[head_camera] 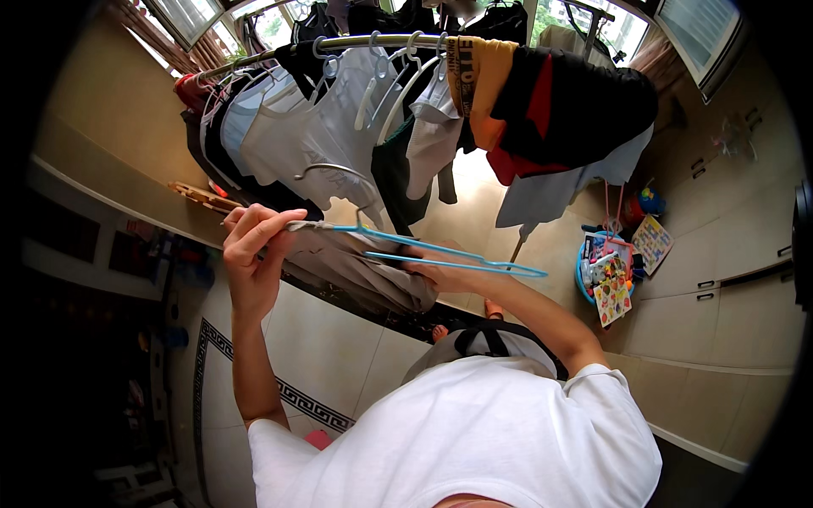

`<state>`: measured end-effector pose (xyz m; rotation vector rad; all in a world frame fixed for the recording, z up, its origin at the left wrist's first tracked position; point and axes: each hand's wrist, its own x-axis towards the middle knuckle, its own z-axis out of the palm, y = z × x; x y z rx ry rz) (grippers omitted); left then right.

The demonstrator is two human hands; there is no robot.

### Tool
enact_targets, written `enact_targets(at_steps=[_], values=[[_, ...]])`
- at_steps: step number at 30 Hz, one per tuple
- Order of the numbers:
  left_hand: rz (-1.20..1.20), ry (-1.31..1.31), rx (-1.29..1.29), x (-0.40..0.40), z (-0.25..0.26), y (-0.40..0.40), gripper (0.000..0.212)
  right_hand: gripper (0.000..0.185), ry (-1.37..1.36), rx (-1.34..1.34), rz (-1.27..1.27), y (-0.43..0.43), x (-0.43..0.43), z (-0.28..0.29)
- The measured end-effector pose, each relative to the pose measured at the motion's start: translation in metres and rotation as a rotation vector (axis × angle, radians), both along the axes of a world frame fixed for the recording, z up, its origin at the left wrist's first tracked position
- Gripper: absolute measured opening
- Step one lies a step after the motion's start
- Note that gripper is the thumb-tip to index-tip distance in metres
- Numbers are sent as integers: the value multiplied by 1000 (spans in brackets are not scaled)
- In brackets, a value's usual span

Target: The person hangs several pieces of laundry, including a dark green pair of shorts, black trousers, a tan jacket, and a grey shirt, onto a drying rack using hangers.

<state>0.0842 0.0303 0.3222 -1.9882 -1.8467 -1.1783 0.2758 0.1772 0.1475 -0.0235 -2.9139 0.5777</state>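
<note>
My left hand (257,247) is raised at left centre, its fingers pinching a bunched edge of a grey-beige garment (362,270) at the left end of a light blue clothes hanger (432,244). The hanger has a metal hook and its other end points right, with no cloth on it. The garment hangs below and behind the hanger. My right hand (441,267) is behind the hanger, at the garment's right part, and grips the cloth; its fingertips are partly hidden.
A metal rail (356,42) crosses ahead, hung with a white tank top (298,133), other clothes and several hangers. A black and red garment (565,114) drapes its right part. A blue basket (581,273) of toys and cards stands on the floor at right, beside cabinets (679,317).
</note>
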Motion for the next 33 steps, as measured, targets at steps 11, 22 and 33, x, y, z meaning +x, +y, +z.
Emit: enact_targets(at_steps=[11, 22, 33], values=[[207, -317, -97, -38, -47, -34, 16, 10, -188, 139, -34, 35, 63, 24], [226, 25, -53, -31, -59, -22, 17, 20, 94, 143, 37, 70, 74, 50], [188, 72, -45, -32, -77, -10, 20, 13, 107, 128, 68, 78, 73, 88]])
